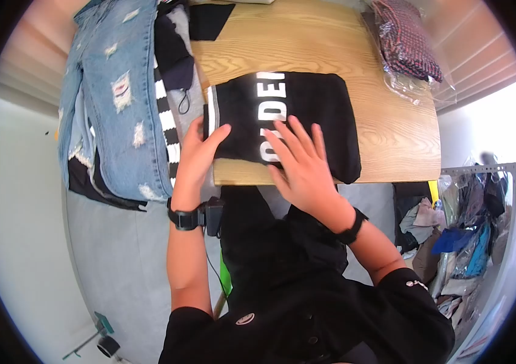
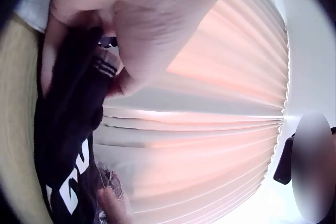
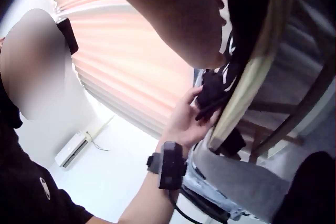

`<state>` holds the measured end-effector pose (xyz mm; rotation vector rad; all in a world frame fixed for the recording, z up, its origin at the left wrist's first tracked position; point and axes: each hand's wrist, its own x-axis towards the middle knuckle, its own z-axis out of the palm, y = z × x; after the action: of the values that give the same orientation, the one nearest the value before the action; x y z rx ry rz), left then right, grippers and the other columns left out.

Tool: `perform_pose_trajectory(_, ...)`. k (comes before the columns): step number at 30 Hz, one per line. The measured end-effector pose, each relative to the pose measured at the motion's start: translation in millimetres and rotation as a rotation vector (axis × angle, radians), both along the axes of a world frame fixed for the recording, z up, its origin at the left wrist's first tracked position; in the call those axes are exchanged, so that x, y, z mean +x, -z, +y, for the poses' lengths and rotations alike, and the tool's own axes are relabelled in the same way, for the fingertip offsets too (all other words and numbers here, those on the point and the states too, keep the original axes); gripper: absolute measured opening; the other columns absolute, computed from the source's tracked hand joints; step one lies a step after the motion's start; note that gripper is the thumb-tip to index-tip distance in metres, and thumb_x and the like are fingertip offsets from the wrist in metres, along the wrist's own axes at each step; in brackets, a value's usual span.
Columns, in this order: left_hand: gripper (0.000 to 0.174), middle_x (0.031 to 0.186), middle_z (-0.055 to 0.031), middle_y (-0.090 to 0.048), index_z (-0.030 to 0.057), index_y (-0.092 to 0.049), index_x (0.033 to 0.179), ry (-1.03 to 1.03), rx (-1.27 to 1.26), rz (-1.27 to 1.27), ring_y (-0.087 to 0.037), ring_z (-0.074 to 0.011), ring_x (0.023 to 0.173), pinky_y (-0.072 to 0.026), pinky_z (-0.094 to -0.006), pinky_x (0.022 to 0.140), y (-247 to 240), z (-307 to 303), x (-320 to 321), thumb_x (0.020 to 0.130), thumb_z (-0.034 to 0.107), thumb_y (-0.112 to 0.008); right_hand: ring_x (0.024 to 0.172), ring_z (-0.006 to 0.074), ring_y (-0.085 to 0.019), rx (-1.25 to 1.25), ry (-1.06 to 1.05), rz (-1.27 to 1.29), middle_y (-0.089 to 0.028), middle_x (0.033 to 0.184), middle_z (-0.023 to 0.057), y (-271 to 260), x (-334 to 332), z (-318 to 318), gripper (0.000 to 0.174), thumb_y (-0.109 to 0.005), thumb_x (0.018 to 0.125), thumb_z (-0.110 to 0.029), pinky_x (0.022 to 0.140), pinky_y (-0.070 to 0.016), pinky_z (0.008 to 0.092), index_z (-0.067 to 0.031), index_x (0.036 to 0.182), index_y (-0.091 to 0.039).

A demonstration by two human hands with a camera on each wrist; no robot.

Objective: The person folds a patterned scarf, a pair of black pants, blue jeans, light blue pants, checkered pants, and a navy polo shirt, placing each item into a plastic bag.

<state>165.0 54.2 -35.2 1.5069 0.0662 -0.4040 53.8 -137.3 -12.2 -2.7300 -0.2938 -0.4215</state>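
A folded black garment (image 1: 325, 121) with large white letters lies on the wooden table near its front edge. A grey and white striped band shows at its left end. My left hand (image 1: 196, 155) grips that end, thumb on top; the left wrist view shows the fingers wrapped round the thick black fabric (image 2: 65, 103). Over the lettering, my right hand (image 1: 306, 173) is spread with its fingers straight, fingertips at the letters. In the right wrist view the left hand (image 3: 186, 121) holds the garment's end at the table edge.
Ripped blue jeans (image 1: 115, 91) lie over other clothes on the table's left side, beside the garment. A knitted item in a clear plastic bag (image 1: 406, 45) sits at the back right. Bagged clothes (image 1: 470, 236) fill a rack to the right. The wooden table (image 1: 318, 36) extends behind.
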Motion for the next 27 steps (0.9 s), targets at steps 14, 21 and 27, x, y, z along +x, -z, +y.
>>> perform_pose_trajectory(14,0.066,0.084,-0.0046,-0.065,0.0030,-0.032,0.140,0.287,0.144,-0.249,-0.057,-0.0082,0.071,-0.0446,-0.0218,0.064,-9,-6,-30,0.085,0.011,-0.067,0.136,0.0344,-0.028,-0.132,0.634,-0.066,-0.041,0.139,0.0146,32,-17,-118,0.056,-0.059,0.082,-0.010,0.109,-0.0167,0.0593,-0.0128,0.136,-0.043)
perform_pose_trajectory(21,0.028,0.075,-0.0035,-0.063,-0.0020,-0.058,0.114,0.207,0.140,-0.396,-0.057,-0.0071,0.068,-0.0430,-0.0202,0.062,22,-16,-54,0.090,0.013,-0.059,0.120,0.0345,-0.047,0.311,0.861,-0.465,-0.052,0.122,0.0184,-33,-133,-275,0.048,-0.053,0.075,0.007,0.104,-0.0340,0.0393,-0.0004,0.123,-0.049)
perform_pose_trajectory(27,0.031,0.080,-0.0062,-0.064,-0.0006,-0.063,0.099,0.204,0.292,-0.450,-0.058,-0.0164,0.072,-0.0468,-0.0287,0.067,24,-25,-44,0.096,0.028,-0.052,0.110,0.0344,-0.052,-0.563,1.088,-0.805,-0.056,0.111,0.0168,-144,-271,-422,0.037,-0.050,0.073,0.008,0.096,-0.0399,0.0411,-0.0030,0.108,-0.054)
